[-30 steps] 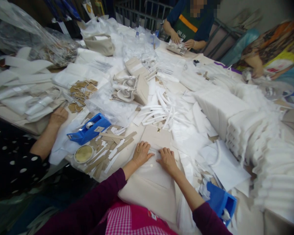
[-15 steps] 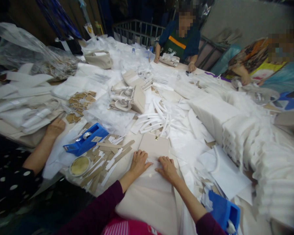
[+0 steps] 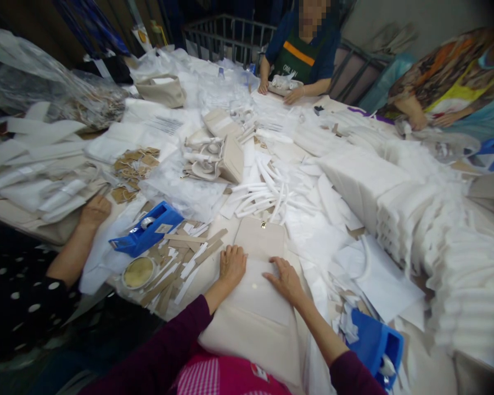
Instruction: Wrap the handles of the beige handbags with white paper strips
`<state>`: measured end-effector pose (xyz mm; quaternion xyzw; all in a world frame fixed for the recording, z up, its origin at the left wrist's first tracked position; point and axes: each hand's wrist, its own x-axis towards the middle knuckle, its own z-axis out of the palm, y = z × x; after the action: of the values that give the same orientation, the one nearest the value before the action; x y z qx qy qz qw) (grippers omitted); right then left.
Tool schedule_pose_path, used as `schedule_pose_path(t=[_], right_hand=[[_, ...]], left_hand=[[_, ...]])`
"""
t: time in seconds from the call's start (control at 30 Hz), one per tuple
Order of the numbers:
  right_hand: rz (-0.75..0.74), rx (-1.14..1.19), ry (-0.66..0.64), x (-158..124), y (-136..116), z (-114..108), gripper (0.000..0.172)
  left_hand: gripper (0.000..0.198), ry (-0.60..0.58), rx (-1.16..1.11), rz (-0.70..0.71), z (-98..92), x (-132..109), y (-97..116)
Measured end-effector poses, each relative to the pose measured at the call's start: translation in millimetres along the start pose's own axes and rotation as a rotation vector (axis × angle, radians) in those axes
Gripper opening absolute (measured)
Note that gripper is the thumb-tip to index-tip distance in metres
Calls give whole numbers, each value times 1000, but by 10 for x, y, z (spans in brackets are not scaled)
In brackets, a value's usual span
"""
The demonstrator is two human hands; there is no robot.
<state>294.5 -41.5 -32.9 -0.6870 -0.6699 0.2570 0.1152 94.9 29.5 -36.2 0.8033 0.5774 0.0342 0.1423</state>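
Note:
A cream bag (image 3: 255, 307) with an open flap and a small gold clasp (image 3: 263, 224) lies on the table in front of me. My left hand (image 3: 231, 265) rests flat on its left edge, fingers stretched out. My right hand (image 3: 286, 280) lies flat on its right side, fingers spread over white paper tucked at the bag's mouth. Neither hand grips anything.
A blue tape dispenser (image 3: 146, 233) and a tape roll (image 3: 138, 272) sit to the left among paper strips. Another blue dispenser (image 3: 374, 345) is at lower right. White stacks (image 3: 399, 203) fill the right. A neighbour's hand (image 3: 94, 210) rests at left; two people work across the table.
My hands have drawn apart, the left sliding to the bag's left edge and the right toward its right side. The person opposite shifted their hands.

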Motion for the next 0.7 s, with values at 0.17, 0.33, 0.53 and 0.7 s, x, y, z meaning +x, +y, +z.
schedule_pose_path(t=[0.17,0.33,0.53,0.7], right_hand=[[-43,127,25,5,73,73,31],[-86,223,27,26,120,91,21],[-72,298,-84,108,258,61,19],[3,90,-108,552,249,-273,4]], left_hand=[[29,96,2,-24,25,-22,-22],[51,-54,-213,526,-45,-114,-65],[69,-310,-244,709,-103,-162,-113],[67,-297,-265,744,-77,-149,-167]])
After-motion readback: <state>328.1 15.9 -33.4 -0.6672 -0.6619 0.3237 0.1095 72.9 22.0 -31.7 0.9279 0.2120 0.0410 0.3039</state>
